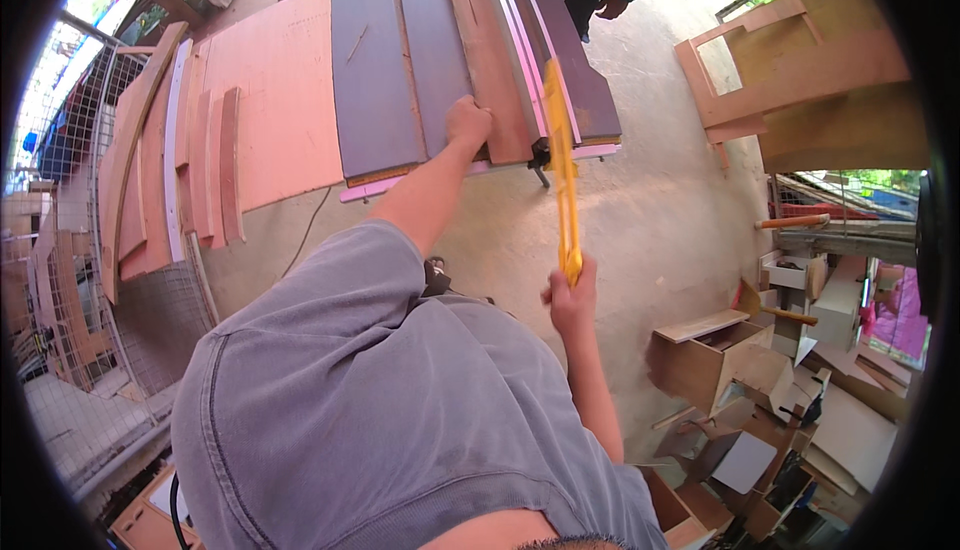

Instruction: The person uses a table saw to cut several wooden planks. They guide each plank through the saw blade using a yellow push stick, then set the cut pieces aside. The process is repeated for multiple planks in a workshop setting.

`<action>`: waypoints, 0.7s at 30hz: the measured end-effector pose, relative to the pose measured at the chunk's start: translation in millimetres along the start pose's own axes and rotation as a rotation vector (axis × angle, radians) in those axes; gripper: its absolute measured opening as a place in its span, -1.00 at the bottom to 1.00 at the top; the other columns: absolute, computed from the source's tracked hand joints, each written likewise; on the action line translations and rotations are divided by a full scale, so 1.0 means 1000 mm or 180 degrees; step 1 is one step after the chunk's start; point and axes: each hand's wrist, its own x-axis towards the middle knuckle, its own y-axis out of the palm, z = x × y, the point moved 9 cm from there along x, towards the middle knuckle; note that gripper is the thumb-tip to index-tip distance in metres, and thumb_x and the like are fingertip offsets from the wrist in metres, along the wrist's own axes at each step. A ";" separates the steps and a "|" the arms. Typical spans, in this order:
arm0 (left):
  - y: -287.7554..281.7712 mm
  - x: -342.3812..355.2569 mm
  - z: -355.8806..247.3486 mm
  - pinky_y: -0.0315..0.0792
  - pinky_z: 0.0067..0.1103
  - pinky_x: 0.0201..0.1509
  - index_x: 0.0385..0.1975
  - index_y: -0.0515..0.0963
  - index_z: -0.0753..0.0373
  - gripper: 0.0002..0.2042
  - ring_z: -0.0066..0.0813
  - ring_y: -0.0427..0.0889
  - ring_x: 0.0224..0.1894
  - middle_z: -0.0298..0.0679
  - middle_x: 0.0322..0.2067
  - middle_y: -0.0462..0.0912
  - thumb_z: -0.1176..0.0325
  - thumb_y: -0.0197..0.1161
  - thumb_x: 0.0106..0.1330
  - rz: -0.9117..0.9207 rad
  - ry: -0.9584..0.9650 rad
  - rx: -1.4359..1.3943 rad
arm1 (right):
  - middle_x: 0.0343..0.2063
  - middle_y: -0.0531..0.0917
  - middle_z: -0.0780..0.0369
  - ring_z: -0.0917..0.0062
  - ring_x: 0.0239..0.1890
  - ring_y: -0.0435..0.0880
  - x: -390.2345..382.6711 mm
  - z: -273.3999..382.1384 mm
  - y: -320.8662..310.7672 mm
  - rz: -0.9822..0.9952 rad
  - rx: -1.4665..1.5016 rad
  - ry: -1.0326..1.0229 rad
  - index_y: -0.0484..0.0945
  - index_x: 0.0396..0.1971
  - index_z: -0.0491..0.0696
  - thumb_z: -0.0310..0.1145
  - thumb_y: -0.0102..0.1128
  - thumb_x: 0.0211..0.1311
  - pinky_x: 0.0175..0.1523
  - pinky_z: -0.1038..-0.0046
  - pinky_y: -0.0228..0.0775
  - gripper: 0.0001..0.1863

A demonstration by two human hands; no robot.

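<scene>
My left hand [470, 122] is closed, its fingers curled at the left edge of a long brown wooden board [496, 90]. The fingertips are hidden, so what they hold cannot be made out. The board lies lengthwise on a grey-topped worktable [375, 80]. In my right hand [572, 295] is a long yellow slotted tool [563, 175], gripped by its near end. It points away from me, and its far end overlaps the pale rails [525, 45] beside the board. Whether it touches them cannot be told.
A pink-orange panel [285, 100] adjoins the table, with narrow wood strips [215, 165] to its left. Another person's hand [612, 4] hangs beyond the table's far right. Wooden panels [800, 70] stand at right; wooden boxes and offcuts [720, 350] are heaped at lower right.
</scene>
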 end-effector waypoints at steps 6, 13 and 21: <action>-0.002 0.004 0.001 0.56 -0.27 0.08 -0.24 0.72 0.25 -0.70 0.02 0.72 -0.02 0.01 -0.14 0.76 0.16 0.47 0.19 -0.0052 -0.0050 0.0206 | -0.32 0.67 -0.12 -0.09 -0.30 0.68 -0.064 0.014 -0.039 0.0332 -0.1718 -0.0199 0.20 0.43 0.14 -0.43 0.19 0.37 -0.21 -0.02 0.48 -0.33; -0.011 -0.002 -0.004 0.56 -0.28 0.12 -0.24 0.73 0.23 -0.72 -0.01 0.72 0.00 -0.01 -0.15 0.77 0.16 0.46 0.20 -0.0053 -0.0121 0.0265 | -0.33 0.68 -0.12 -0.12 -0.26 0.68 -0.048 0.024 -0.030 0.0672 -0.2279 -0.0119 0.08 0.54 0.24 -0.49 0.11 0.39 -0.17 -0.08 0.45 -0.23; -0.008 -0.005 0.001 0.56 -0.28 0.09 -0.25 0.74 0.25 -0.72 -0.02 0.73 -0.04 0.01 -0.16 0.77 0.17 0.47 0.19 -0.0057 -0.0084 0.0050 | -0.39 0.67 -0.12 -0.14 -0.29 0.67 -0.036 0.048 -0.021 0.0734 -0.2642 0.0179 0.05 0.53 0.23 -0.48 0.10 0.37 -0.17 -0.10 0.46 -0.23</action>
